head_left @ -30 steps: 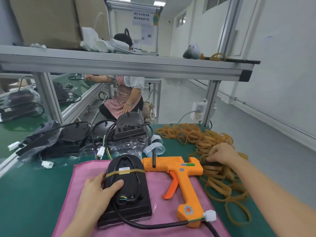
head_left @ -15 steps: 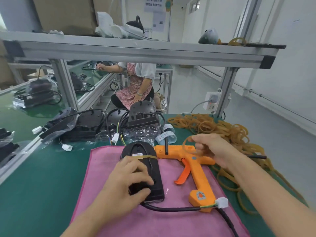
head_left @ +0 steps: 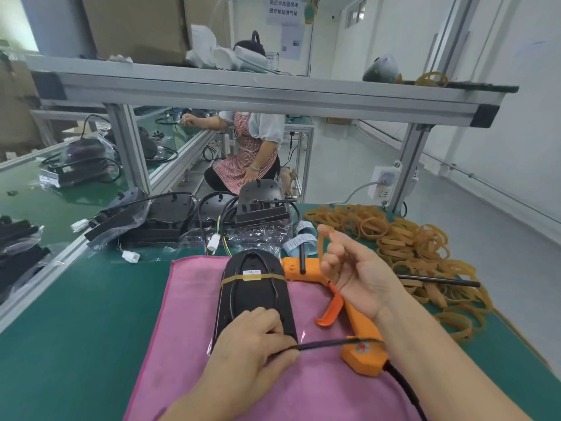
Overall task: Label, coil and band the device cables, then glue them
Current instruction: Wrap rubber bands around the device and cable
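Left hand (head_left: 255, 338) pins cable (head_left: 328, 344) on black device (head_left: 255, 287), mid pink cloth (head_left: 188, 299). Right hand (head_left: 355, 268), at 2 o'clock, grips rubber band (head_left: 321, 241). Stretch it wide, slip over near end, keep coil flat.

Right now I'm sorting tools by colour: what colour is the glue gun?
Orange, clearest in the head view: glue gun.

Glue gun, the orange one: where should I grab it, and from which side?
Probably by the long handle of the glue gun, coming from above on the right. It lies flat on the pink cloth with the handle toward you; the black device blocks the left. Keep away from the nozzle end.
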A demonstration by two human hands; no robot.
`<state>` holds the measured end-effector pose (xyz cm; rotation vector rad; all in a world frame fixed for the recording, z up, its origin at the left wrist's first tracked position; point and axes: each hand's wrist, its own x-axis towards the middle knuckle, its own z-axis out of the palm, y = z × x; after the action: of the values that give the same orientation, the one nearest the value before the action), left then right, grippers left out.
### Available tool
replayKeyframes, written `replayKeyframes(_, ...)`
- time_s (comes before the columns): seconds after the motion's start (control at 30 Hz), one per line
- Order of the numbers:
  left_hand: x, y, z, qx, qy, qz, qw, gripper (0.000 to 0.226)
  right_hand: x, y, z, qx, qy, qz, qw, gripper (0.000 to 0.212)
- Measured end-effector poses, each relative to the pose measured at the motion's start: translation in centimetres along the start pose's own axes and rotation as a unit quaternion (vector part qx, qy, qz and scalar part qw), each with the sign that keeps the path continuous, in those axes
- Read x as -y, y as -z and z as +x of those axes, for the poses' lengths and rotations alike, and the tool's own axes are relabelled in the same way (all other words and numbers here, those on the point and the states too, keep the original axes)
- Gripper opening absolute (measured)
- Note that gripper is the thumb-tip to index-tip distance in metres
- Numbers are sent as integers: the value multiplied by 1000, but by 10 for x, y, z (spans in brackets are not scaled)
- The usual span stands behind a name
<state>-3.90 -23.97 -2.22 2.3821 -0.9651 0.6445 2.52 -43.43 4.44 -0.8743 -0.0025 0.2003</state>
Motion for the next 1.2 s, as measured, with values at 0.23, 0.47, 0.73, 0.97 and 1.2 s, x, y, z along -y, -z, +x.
replayKeyframes(0.23,-19,-14,13,-161,213,-21,964,9,3,4,-10,-9,72,-83,994,38)
replayKeyframes(0.47,-18,-18,23,-131,222,67,964,28,-40,11,-21,-59,39,-542,837,51)
replayKeyframes(0.73,3,-1,16,-157,289,-156,932,25,-60,11,-14,-18,98,-584,805,23)
replayKeyframes(0.97,42,13,-2,-21,456,-383,803,36,-67,0,-7,-82,116,-567,811,17)
replayKeyframes(1.2,48,17,3,56,475,-300,825,76,-63,-4,6,-78,133,-588,794,22)
